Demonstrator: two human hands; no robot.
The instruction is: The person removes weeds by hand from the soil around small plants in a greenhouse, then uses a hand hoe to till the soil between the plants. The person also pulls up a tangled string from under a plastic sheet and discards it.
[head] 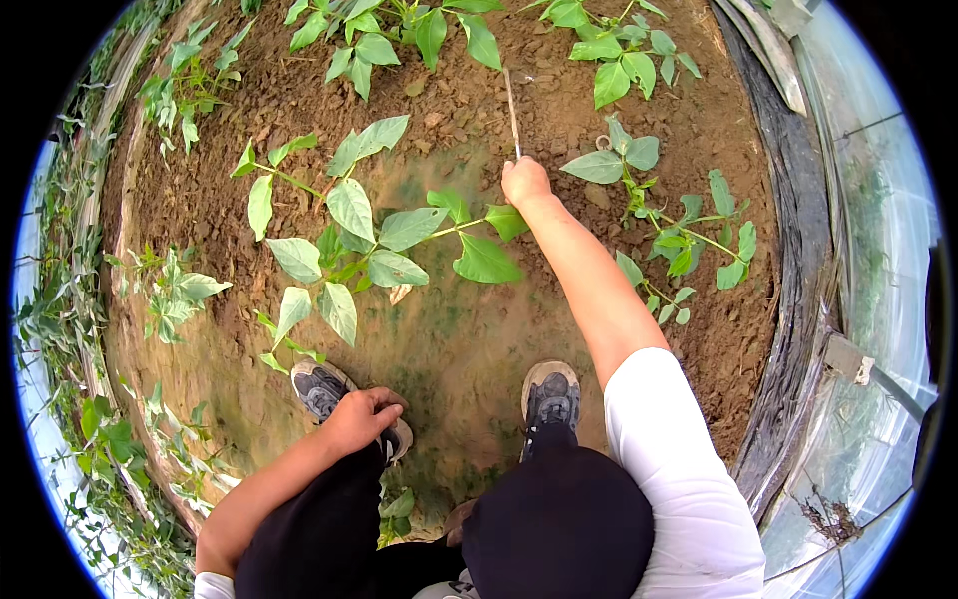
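My right hand (526, 182) reaches far forward and is closed around a thin, stick-like tool shaft (512, 112). The shaft points away from me over loose brown soil (464, 105); its far end lies close to the leaves of a bean-like plant (430, 34), and no blade can be made out. By my left knee, my left hand (363, 423) hangs with bent fingers above my left shoe (322, 389). Nothing shows in it, but its palm is hidden. Between the hands grows a larger leafy plant (350, 210), some leaves holed.
Smaller plants stand at the right (681, 232) and left (179, 292). Black plastic sheeting (801, 224) edges the bed beside a clear film wall (876, 202). Denser foliage (63, 299) lines the left side. My right shoe (551, 397) is on smoother, greenish soil (456, 359).
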